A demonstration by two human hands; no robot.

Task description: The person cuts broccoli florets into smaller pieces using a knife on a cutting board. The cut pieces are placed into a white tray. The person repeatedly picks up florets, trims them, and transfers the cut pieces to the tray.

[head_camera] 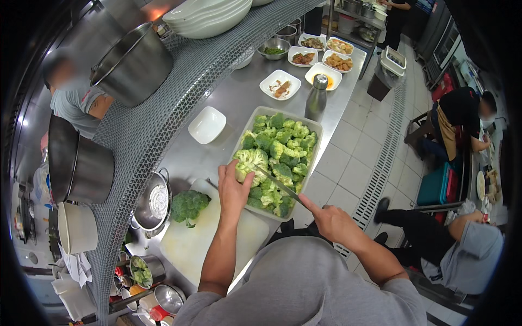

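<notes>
My left hand (234, 187) grips a broccoli head (251, 161), its cut stem side turned up, over the near left corner of a plastic tub (319, 134). Cut broccoli florets (283, 146) fill that tub. In my right hand (334, 222) is a kitchen knife (281, 184), its blade tip at the stems of the held head. A whole broccoli head (190, 206) rests on the white cutting board (204, 254), to the left of my left forearm.
A steel bottle (317, 98) stands just beyond the tub. White dishes (280, 84), some with food, sit farther along the steel table (240, 91). A colander (157, 201) is left of the board. Overhead, a mesh shelf (134, 138) carries pots. Other people work on both sides.
</notes>
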